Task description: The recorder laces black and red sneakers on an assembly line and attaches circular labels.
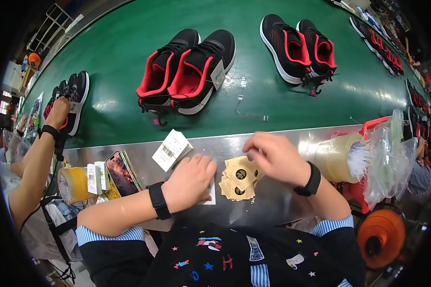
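My left hand [190, 185] lies low over the metal ledge with its fingers bent together on a white card [211, 197], most of which it hides. Just beyond it rests a stack of white barcode tags [171, 149]. My right hand [278, 159] hovers over a loose pile of tan paper tags [236, 185] with round black prints. Its fingers are curled in; whatever they may hold is too small or hidden to make out. Ahead, a pair of black and red sneakers [189, 79] stands on the green belt, with a grey tag on one shoe.
Another sneaker pair [299, 50] stands farther right on the belt [115, 112]. A tape roll with white plastic fasteners [333, 158] and a clear bag [392, 158] are at right, above an orange fan [382, 237]. At left, a co-worker's hand [60, 112] touches sneakers near a phone [122, 173].
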`<state>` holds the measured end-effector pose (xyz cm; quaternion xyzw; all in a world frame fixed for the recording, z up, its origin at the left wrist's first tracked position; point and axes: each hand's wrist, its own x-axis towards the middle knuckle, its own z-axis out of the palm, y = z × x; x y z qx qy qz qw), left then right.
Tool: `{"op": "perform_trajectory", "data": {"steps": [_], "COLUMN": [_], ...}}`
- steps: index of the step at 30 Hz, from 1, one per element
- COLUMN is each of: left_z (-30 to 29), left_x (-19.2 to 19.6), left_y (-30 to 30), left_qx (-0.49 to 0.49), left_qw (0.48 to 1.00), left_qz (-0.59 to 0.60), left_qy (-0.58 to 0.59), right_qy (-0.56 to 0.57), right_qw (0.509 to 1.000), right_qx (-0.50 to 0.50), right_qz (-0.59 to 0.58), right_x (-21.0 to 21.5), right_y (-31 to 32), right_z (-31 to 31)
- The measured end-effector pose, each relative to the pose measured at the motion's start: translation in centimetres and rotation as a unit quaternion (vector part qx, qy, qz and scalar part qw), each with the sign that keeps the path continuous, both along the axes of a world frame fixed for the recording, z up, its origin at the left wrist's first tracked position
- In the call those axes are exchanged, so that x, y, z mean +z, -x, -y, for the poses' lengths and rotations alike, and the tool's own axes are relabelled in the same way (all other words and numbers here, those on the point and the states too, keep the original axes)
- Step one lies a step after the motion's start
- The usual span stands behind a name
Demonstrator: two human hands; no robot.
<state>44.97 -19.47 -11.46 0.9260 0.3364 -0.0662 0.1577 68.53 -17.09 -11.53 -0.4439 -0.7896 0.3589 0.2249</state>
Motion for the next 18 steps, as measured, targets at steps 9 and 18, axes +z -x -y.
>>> {"op": "perform_trajectory", "data": {"steps": [9, 18], "left_z": [-0.9, -2.0], "left_x": [-0.3, 0.5], "left_y": [-0.4, -2.9], "left_qx": [0.042, 0.066], "left_qw": [0.99, 0.921], "left_qz": [0.105, 0.291], "left_qy": [0.084, 0.251], "right_qy": [-0.01, 0.06], "right_qw": [0.982, 0.98], "right_qx": [0.035, 0.122], "right_qz": [0.183, 0.148], "right_x": [-2.0, -0.9], "right_y": [0.0, -2.4], "right_z": [3.2, 1.9]}}
